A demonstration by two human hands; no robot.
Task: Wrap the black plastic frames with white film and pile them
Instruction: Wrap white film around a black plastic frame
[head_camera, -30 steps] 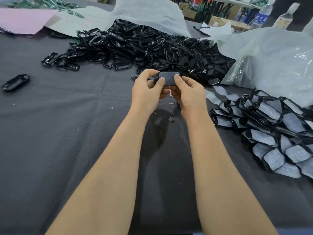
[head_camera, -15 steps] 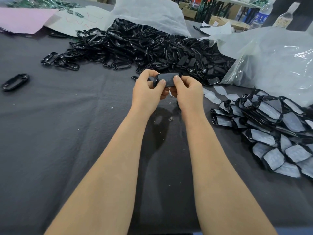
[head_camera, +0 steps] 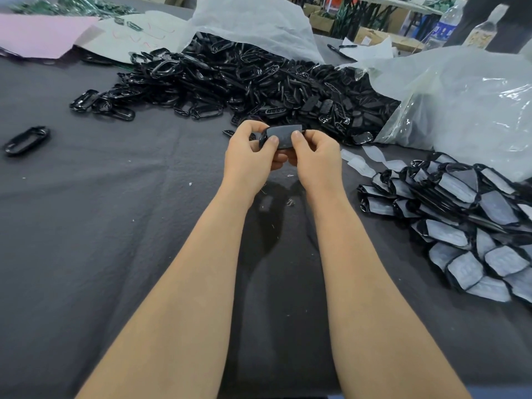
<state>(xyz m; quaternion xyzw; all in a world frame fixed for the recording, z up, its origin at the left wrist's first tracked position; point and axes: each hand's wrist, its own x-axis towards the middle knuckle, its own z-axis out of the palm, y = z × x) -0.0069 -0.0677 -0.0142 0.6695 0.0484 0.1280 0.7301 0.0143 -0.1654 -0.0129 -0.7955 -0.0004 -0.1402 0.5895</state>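
Note:
Above the middle of the dark table I hold one black plastic frame (head_camera: 283, 136) with a pale film across its face. My left hand (head_camera: 250, 156) pinches its left end, thumb on top. My right hand (head_camera: 315, 156) pinches its right part, thumb pressing on the film. A big heap of bare black frames (head_camera: 244, 84) lies behind my hands. The pile of wrapped frames (head_camera: 466, 223) with white film faces sits at the right. A few loose white film pieces (head_camera: 359, 164) lie between my hands and that pile.
A clear plastic bag (head_camera: 460, 102) bulges at the back right and a white bag (head_camera: 253, 21) covers the heap's rear. A single black frame (head_camera: 26, 139) lies at the far left. Pink (head_camera: 37, 36) and white sheets lie at the back left; bottles stand far right.
My hands stay in place with the frame; both thumbs have shifted slightly over the film on its face.

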